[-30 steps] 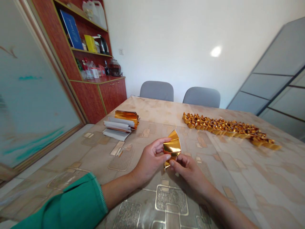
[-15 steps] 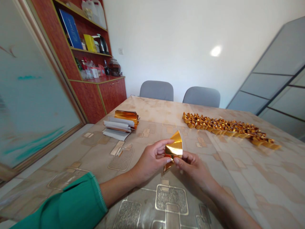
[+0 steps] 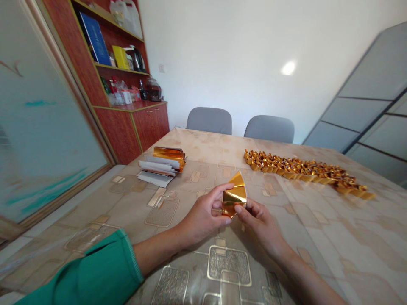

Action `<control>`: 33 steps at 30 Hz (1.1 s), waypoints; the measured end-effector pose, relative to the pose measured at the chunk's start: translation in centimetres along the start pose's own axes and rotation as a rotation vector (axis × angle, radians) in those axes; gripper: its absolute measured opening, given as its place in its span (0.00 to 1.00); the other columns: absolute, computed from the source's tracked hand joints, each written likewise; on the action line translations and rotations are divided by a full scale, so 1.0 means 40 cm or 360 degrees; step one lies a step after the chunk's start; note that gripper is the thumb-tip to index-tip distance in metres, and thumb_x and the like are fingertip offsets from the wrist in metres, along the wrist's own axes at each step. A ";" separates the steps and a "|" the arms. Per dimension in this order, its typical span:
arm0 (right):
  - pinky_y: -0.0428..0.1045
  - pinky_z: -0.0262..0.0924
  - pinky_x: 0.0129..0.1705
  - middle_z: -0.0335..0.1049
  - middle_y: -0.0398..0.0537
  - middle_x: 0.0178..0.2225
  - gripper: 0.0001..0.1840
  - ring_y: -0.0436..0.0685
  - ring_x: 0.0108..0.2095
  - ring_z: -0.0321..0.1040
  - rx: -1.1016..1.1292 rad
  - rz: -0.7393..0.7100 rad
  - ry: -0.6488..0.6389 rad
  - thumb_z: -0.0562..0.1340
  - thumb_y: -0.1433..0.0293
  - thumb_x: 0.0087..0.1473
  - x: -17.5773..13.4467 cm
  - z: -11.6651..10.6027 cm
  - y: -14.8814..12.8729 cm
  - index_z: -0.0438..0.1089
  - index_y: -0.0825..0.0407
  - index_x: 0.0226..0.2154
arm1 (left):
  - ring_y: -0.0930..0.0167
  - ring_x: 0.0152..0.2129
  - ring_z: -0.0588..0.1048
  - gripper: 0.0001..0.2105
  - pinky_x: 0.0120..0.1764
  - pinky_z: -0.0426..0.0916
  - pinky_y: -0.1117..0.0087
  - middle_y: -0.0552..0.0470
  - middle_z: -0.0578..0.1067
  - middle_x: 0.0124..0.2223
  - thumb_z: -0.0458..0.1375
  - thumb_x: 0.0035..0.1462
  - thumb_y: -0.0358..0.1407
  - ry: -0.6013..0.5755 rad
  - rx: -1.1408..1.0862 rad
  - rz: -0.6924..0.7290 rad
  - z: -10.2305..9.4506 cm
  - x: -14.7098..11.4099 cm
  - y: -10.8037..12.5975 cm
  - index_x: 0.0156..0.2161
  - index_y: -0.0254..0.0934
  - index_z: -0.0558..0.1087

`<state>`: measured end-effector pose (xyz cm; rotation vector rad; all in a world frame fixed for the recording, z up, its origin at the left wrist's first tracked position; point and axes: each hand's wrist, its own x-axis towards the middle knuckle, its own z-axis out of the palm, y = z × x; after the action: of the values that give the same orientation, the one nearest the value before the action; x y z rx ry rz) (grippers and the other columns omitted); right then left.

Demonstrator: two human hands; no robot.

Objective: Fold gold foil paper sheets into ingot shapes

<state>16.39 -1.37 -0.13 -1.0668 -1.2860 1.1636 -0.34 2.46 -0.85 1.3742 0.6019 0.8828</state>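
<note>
The left hand [image 3: 203, 214] and right hand [image 3: 259, 218] pinch a creased gold paper [image 3: 234, 196] over the worktop [image 3: 349, 245]; a paper stack [image 3: 162, 166] lies left, folded pieces [image 3: 299, 168] right.

My fingers [image 3: 244, 214] hold mirror-glossy gold paper [image 3: 234, 195]. At its ten o'clock, pale sheets [image 3: 155, 178] look matt; the counter [image 3: 305, 228] looks plastic-covered.

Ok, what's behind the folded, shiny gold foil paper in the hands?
Past the gold foil paper, beige patterned tablecloth shows. The right hand has fingers behind the paper; their tips and the tablecloth directly behind are hidden.
</note>
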 end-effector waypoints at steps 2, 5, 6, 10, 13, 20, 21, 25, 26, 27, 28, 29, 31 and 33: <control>0.49 0.55 0.29 0.65 0.43 0.21 0.19 0.54 0.25 0.60 -0.0015 0.0014 0.0056 0.66 0.51 0.51 0.000 0.000 -0.003 0.73 0.49 0.25 | 0.65 0.39 0.79 0.35 0.40 0.71 0.67 0.43 0.78 0.47 0.63 0.47 0.23 -0.0020 -0.0015 -0.0017 0.000 0.001 0.003 0.61 0.43 0.62; 0.48 0.51 0.25 0.60 0.42 0.18 0.25 0.53 0.22 0.53 -0.0103 0.0017 0.0159 0.64 0.47 0.50 0.002 -0.002 -0.003 0.67 0.49 0.18 | 0.65 0.39 0.79 0.36 0.40 0.71 0.66 0.44 0.78 0.46 0.63 0.48 0.24 -0.0052 -0.0001 -0.0049 -0.002 0.003 0.008 0.63 0.44 0.61; 0.48 0.50 0.24 0.59 0.42 0.18 0.26 0.53 0.22 0.53 -0.0126 0.0015 0.0170 0.64 0.46 0.50 0.003 -0.004 -0.003 0.66 0.49 0.18 | 0.65 0.38 0.79 0.37 0.41 0.71 0.65 0.44 0.78 0.45 0.63 0.48 0.24 -0.0060 0.0004 -0.0050 -0.002 0.003 0.008 0.63 0.44 0.61; 0.50 0.54 0.26 0.62 0.45 0.19 0.28 0.55 0.22 0.56 -0.0175 0.0054 0.0096 0.58 0.46 0.56 0.008 -0.029 0.003 0.68 0.48 0.18 | 0.65 0.40 0.78 0.38 0.41 0.71 0.65 0.45 0.78 0.45 0.62 0.47 0.23 -0.0092 -0.0001 -0.0038 -0.006 0.002 0.007 0.64 0.44 0.60; 0.52 0.58 0.32 0.69 0.47 0.25 0.26 0.57 0.27 0.63 -0.0126 0.0050 0.0027 0.56 0.47 0.59 0.013 -0.055 0.004 0.73 0.49 0.26 | 0.64 0.39 0.78 0.39 0.37 0.71 0.69 0.45 0.78 0.45 0.61 0.45 0.21 -0.0154 0.0031 -0.0063 -0.009 -0.002 0.001 0.63 0.46 0.62; 0.53 0.64 0.39 0.76 0.50 0.35 0.18 0.58 0.34 0.71 0.0244 0.0260 -0.0051 0.69 0.54 0.50 0.019 -0.057 -0.009 0.74 0.50 0.36 | 0.65 0.40 0.77 0.38 0.41 0.72 0.66 0.45 0.77 0.50 0.57 0.47 0.20 -0.0293 0.0506 0.0113 -0.002 -0.015 0.002 0.64 0.45 0.62; 0.53 0.64 0.39 0.77 0.50 0.36 0.18 0.58 0.35 0.72 0.0225 0.0230 -0.0029 0.70 0.56 0.48 0.019 -0.056 -0.010 0.74 0.50 0.37 | 0.64 0.42 0.76 0.38 0.44 0.71 0.64 0.45 0.75 0.53 0.57 0.48 0.20 -0.0283 0.0598 0.0177 -0.003 -0.016 0.003 0.65 0.46 0.60; 0.50 0.64 0.36 0.75 0.46 0.32 0.13 0.56 0.33 0.70 0.0007 -0.0034 -0.0047 0.71 0.59 0.48 0.016 -0.081 -0.017 0.72 0.49 0.33 | 0.67 0.44 0.76 0.39 0.48 0.70 0.62 0.46 0.73 0.55 0.56 0.51 0.20 -0.0219 0.0801 0.0351 -0.015 -0.015 0.004 0.66 0.44 0.52; 0.50 0.63 0.34 0.73 0.44 0.29 0.11 0.54 0.31 0.69 -0.0111 -0.0088 -0.0119 0.70 0.60 0.49 0.014 -0.092 -0.021 0.72 0.49 0.30 | 0.69 0.42 0.76 0.36 0.47 0.70 0.64 0.47 0.74 0.53 0.55 0.51 0.19 -0.0191 0.0869 0.0389 -0.020 -0.013 0.003 0.64 0.43 0.56; 0.49 0.62 0.33 0.71 0.43 0.28 0.09 0.54 0.30 0.68 -0.0245 -0.0140 -0.0222 0.69 0.62 0.51 0.011 -0.103 -0.025 0.71 0.49 0.29 | 0.70 0.40 0.75 0.30 0.46 0.70 0.65 0.48 0.75 0.50 0.55 0.52 0.19 -0.0173 0.0962 0.0445 -0.024 -0.012 0.002 0.60 0.41 0.61; 0.49 0.61 0.32 0.70 0.43 0.28 0.08 0.54 0.29 0.67 -0.0372 -0.0199 -0.0318 0.68 0.64 0.53 0.007 -0.114 -0.029 0.71 0.49 0.29 | 0.71 0.39 0.75 0.24 0.45 0.69 0.67 0.49 0.75 0.47 0.54 0.52 0.18 -0.0170 0.1077 0.0523 -0.028 -0.011 0.000 0.53 0.39 0.67; 0.49 0.60 0.32 0.70 0.44 0.28 0.06 0.54 0.30 0.67 -0.0491 -0.0276 -0.0395 0.67 0.65 0.54 0.003 -0.125 -0.032 0.71 0.49 0.29 | 0.71 0.39 0.74 0.17 0.44 0.69 0.69 0.50 0.75 0.44 0.54 0.54 0.18 -0.0185 0.1203 0.0608 -0.030 -0.011 -0.001 0.46 0.37 0.70; 0.50 0.59 0.33 0.71 0.45 0.30 0.03 0.55 0.32 0.67 -0.0689 -0.0453 -0.0506 0.65 0.68 0.55 -0.008 -0.141 -0.033 0.71 0.48 0.30 | 0.71 0.39 0.72 0.10 0.42 0.68 0.70 0.50 0.74 0.40 0.52 0.57 0.19 -0.0257 0.1440 0.0760 -0.030 -0.012 -0.005 0.36 0.35 0.72; 0.51 0.58 0.35 0.72 0.45 0.32 0.03 0.55 0.34 0.67 -0.0852 -0.0609 -0.0596 0.65 0.69 0.57 -0.020 -0.152 -0.027 0.71 0.47 0.31 | 0.71 0.38 0.71 0.09 0.41 0.67 0.71 0.50 0.73 0.38 0.52 0.62 0.22 -0.0338 0.1646 0.0827 -0.025 -0.015 -0.008 0.34 0.34 0.72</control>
<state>22.52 -1.98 0.69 -0.9318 -2.0735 0.7590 -1.42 2.54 -1.36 2.6099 0.5576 0.8258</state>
